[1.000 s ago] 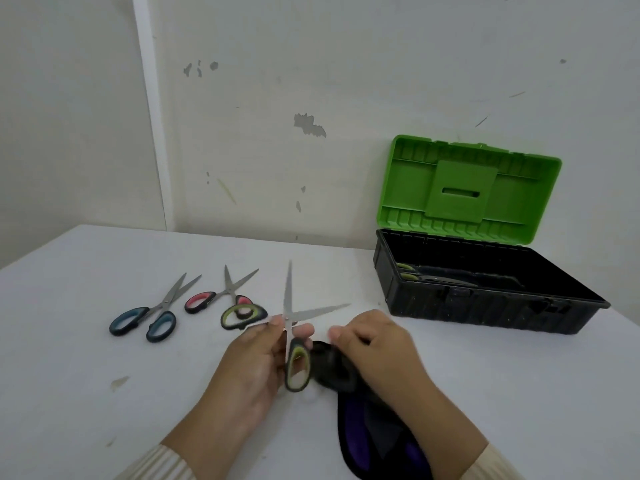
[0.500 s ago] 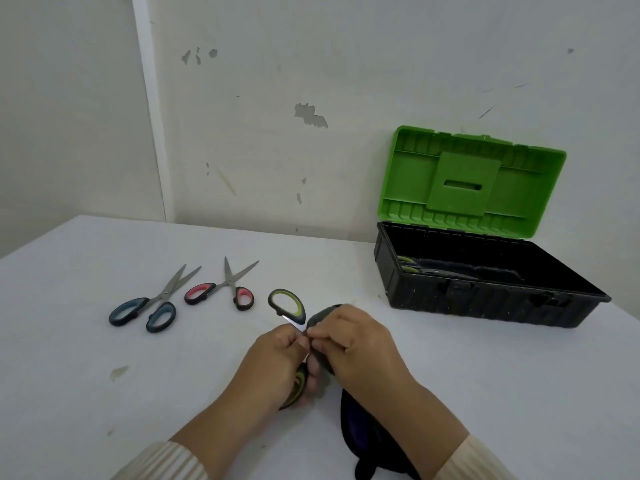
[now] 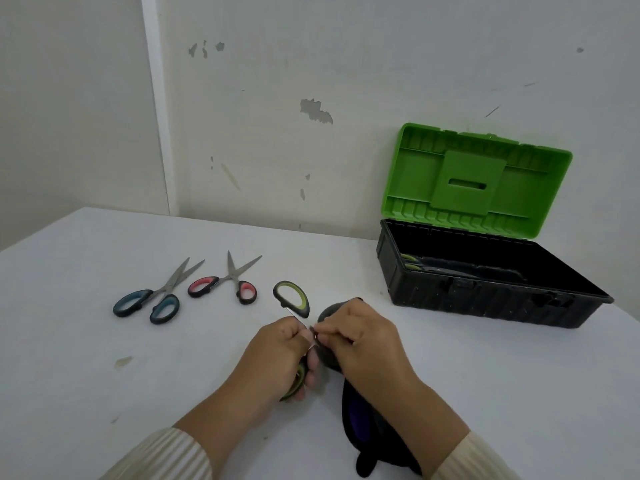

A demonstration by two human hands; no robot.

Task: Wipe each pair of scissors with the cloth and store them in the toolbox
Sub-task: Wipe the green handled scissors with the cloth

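Two hands (image 3: 322,344), steel-bladed scissors (image 3: 292,299), soft cloth (image 3: 367,427)

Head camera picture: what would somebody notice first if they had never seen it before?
Probably the toolbox, black with its bright green lid standing open against the wall at the right. Next, low in the middle, the left hand gripping green-handled scissors while the right hand presses a dark cloth to them. Two more pairs lie on the white table to the left: blue-handled scissors and red-handled scissors.
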